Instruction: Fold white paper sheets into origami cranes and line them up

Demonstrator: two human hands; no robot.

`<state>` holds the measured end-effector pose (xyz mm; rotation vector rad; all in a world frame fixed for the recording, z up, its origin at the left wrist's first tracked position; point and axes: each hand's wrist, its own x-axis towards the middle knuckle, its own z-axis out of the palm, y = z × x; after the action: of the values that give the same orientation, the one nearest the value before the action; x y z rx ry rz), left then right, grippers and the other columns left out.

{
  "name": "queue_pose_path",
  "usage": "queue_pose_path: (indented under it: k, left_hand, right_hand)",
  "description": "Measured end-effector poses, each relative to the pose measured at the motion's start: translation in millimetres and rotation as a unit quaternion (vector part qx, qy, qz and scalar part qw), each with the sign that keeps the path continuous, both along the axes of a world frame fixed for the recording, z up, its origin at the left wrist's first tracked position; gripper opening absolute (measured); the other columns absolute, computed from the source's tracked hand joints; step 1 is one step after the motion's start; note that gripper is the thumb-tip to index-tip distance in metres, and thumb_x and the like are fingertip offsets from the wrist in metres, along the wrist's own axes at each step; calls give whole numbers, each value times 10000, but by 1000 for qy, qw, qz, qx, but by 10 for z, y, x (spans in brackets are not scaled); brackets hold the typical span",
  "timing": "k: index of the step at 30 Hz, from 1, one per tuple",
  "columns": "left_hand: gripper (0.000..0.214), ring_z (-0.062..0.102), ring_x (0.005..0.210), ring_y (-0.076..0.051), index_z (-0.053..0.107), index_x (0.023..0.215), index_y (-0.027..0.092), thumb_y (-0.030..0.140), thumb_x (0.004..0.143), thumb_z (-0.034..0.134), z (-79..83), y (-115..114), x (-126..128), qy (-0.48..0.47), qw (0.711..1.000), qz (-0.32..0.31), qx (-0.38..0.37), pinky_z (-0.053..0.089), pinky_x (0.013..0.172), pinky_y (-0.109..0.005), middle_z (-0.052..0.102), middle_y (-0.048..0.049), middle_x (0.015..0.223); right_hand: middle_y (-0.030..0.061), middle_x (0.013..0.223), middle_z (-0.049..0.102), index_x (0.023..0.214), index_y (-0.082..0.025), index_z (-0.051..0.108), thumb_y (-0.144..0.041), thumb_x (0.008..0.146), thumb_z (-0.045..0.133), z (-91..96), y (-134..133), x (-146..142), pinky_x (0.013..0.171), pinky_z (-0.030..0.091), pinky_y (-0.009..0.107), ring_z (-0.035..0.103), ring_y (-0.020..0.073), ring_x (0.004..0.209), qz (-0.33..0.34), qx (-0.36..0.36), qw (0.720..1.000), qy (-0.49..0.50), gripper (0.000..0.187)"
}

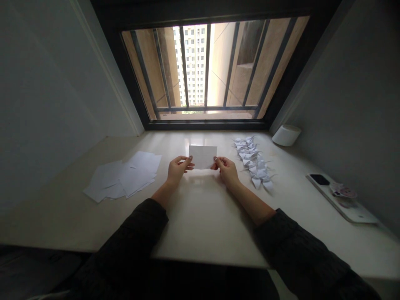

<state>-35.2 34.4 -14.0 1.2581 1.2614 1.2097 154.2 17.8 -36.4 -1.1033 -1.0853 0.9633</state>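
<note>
Pale table (203, 216) under barred window (206, 71); folded white sheet (202, 156) held up mid-table toward far edge; left hand (177, 168) pinches left edge, right hand (226, 170) pinches right edge; paper looks light, floppy, crease-prone, best held by edges; paper stack (123, 179) left; folded cranes (254, 164) right.

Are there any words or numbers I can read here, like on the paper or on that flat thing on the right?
No words or numbers can be read anywhere.
The white sheet held by the left hand and right hand looks blank.
The loose sheets and the folded paper shapes show no print.
The sticker on the flat device is too small and blurred to tell if it has letters.
</note>
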Motion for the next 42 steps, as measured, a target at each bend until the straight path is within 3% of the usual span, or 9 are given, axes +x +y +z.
queue_pose_path:
  k: [6, 16, 20, 24, 28, 32, 42]
  left_hand:
    - [413, 683, 691, -202, 554, 798, 169, 545, 664, 659, 11, -3, 27, -35, 999, -28, -20, 469, 578, -254, 714, -107, 841]
    - [412, 685, 766, -212, 517, 745, 162, 478, 600, 739, 69, -64, 74, -92, 995, -24, -17, 510, 671, -290, 700, -76, 762]
    - [496, 681, 799, -206, 536, 968, 175, 395, 592, 773, 61, -56, 90, -129, 992, -7, 2, 519, 719, -319, 704, -72, 817]
    - [676, 675, 813, -195, 508, 1191, 173, 359, 600, 777, 36, -43, 102, -144, 990, -12, 1, 517, 756, -331, 708, -98, 893]
    - [562, 666, 842, -198, 616, 1079, 137, 377, 595, 771, 24, -54, 109, -148, 989, -18, -4, 514, 767, -324, 699, -113, 947]
    - [450, 658, 874, -206, 683, 948, 145, 415, 596, 757, 20, -70, 109, -148, 989, -12, -11, 507, 759, -308, 699, -102, 943]
    - [452, 650, 883, -191, 700, 937, 154, 395, 563, 781, -41, -29, 118, -185, 982, -2, -45, 501, 789, -300, 690, -105, 989]
  right_hand:
    - [67, 746, 713, 745, -189, 577, -578, 715, 581, 81, -57, -17, 605, 418, 272, 622, 162, 655, 5, -21, 1000, 1, 390]
    - [20, 647, 647, 656, -192, 540, -565, 682, 635, 68, -54, -34, 632, 442, 272, 621, 164, 666, -33, 7, 999, 7, 386]
    - [-12, 605, 616, 682, -194, 543, -487, 655, 699, 67, -52, -43, 657, 445, 271, 630, 161, 667, -33, 30, 998, 44, 333]
    - [-3, 643, 669, 868, -196, 573, -420, 629, 739, 62, -48, -39, 659, 451, 275, 637, 156, 658, -34, 22, 995, 86, 368]
    - [20, 661, 684, 969, -174, 619, -430, 622, 735, 51, -39, -38, 674, 466, 304, 644, 172, 673, -42, 8, 996, 75, 447]
    - [43, 693, 694, 835, -170, 670, -447, 591, 740, 46, -35, -51, 676, 479, 329, 644, 188, 673, -54, -2, 996, 74, 376]
    - [58, 720, 699, 802, -172, 689, -460, 628, 708, 61, -60, -54, 620, 464, 298, 656, 195, 689, -58, -20, 996, 69, 337]
